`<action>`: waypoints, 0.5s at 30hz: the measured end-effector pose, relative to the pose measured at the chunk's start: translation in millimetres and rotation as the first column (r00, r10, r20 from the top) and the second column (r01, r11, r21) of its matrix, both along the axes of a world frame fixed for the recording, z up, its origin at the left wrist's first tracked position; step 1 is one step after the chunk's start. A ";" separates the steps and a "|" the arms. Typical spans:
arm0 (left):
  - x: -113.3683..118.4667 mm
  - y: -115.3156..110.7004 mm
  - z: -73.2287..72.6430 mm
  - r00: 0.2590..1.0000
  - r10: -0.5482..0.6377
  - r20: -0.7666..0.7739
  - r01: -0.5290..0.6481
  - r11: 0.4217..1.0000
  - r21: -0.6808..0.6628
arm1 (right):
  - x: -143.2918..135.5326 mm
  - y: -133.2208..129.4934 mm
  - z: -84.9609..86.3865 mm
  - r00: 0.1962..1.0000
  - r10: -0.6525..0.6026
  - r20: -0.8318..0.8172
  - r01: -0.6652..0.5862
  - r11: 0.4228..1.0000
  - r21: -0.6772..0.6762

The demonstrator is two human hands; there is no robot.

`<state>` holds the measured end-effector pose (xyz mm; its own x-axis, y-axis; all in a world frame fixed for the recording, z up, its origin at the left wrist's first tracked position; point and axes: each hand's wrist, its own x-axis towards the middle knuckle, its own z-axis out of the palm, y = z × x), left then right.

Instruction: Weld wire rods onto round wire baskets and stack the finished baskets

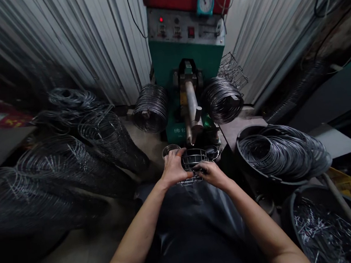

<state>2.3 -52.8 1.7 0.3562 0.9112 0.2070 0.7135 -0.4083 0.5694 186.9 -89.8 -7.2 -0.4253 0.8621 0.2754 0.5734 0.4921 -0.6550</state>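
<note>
A small round wire basket (193, 156) of shiny metal sits in front of me, below the electrode tip of a green welding machine (195, 125). My left hand (173, 168) grips its left side, thumb toward me and fingers along the far side, with orange wraps on the thumb and a finger. At the near right of the rim, my right hand (210, 174) has its fingers curled and pinched against the wires. The dark fingertips hide whether a loose wire is also between them. Basket and electrode appear slightly apart.
Wire coils (150, 109) hang on both sides of the machine. Tall stacks of wire rings (107, 134) stand at left. At right are a tub of rings (278, 152) and a bucket (296, 202) of short wire pieces. A teal dial clock (205, 0) hangs above.
</note>
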 end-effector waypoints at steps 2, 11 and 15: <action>0.2 3.8 -0.2 1.000 -0.010 0.004 0.010 1.000 0.001 | 0.2 2.5 -2.6 1.000 0.000 -0.006 0.000 1.000 0.031; 1.7 23.0 -3.8 0.999 -0.033 0.020 0.034 0.999 -0.017 | 2.1 16.6 -5.5 0.999 -0.002 0.046 -0.004 0.994 0.112; 4.9 37.9 -2.9 1.000 -0.004 0.030 0.006 0.999 -0.049 | 2.9 32.1 -0.3 0.996 -0.035 0.085 0.025 0.993 0.119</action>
